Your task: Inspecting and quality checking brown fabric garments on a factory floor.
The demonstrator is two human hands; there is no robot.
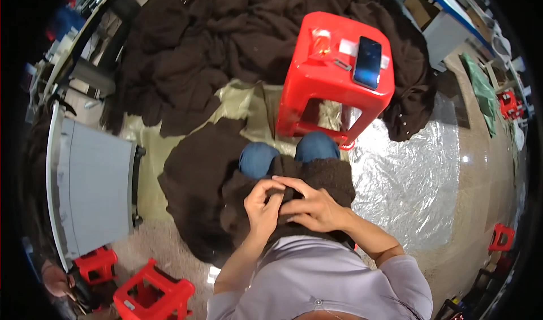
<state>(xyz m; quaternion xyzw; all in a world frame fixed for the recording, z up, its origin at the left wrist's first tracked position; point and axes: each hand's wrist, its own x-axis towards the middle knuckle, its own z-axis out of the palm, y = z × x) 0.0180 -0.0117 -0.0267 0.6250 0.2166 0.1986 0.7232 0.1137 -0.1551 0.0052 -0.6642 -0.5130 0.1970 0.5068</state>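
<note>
Dark brown fabric (203,173) lies across my lap and hangs down on the left to the floor. Over it, my left hand (263,206) pinches a fold of the cloth between thumb and fingers. Close against it, my right hand (314,207) grips the same fold, its index finger stretched toward the left fingertips. Whether a small tool sits between the fingers is hidden. Both knees, in blue jeans (317,146), show just beyond the hands.
Ahead stands a red plastic stool (305,65) bearing a phone (367,63) and a small metal piece (341,65). A large brown fabric heap (186,54) spreads behind it. Plastic sheeting (413,178) covers floor at right. A grey bin (99,178) and red stools (155,292) stand left.
</note>
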